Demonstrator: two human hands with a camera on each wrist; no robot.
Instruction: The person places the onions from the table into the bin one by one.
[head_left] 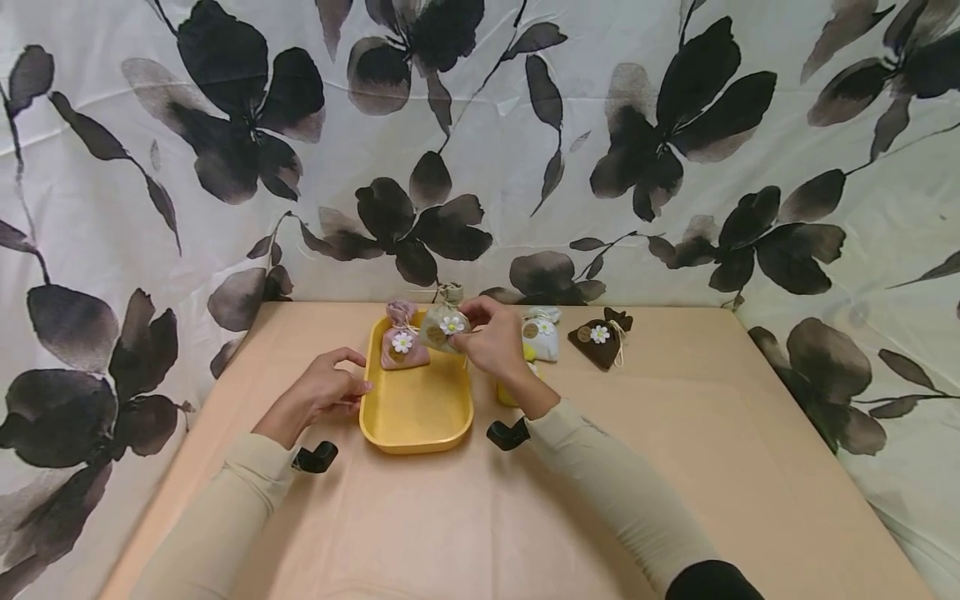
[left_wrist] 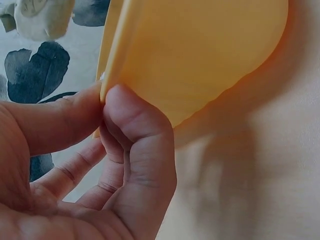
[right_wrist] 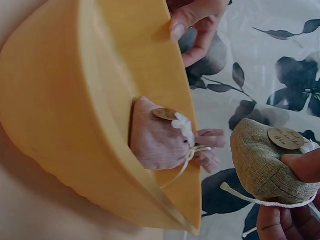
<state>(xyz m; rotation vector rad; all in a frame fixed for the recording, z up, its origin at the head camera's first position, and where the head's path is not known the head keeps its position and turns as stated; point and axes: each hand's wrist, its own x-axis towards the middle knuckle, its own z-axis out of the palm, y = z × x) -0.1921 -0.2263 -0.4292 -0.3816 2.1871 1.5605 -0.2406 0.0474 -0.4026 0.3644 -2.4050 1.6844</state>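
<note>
Green pouch [head_left: 435, 334]: grasped in the right hand [head_left: 495, 337], thumb on its face; likely light, soft, yielding
Best hold: the plump body under the fingers, probably sparing the flower [head_left: 451, 325]
Tray [head_left: 416, 417]: left of the right fingers, its left rim pinched by the left hand [head_left: 330, 385]; looks stiff, light, perhaps slippery
Pink pouch [head_left: 415, 359]: in the tray, between the two hands' fingers
Head view: alone shows the white pouch [head_left: 543, 343] and brown pouch [head_left: 592, 353], right of the right fingers
Right wrist view: reveals lettering on the tag [right_wrist: 285, 138] and cord [right_wrist: 260, 201] beside those fingers
</note>
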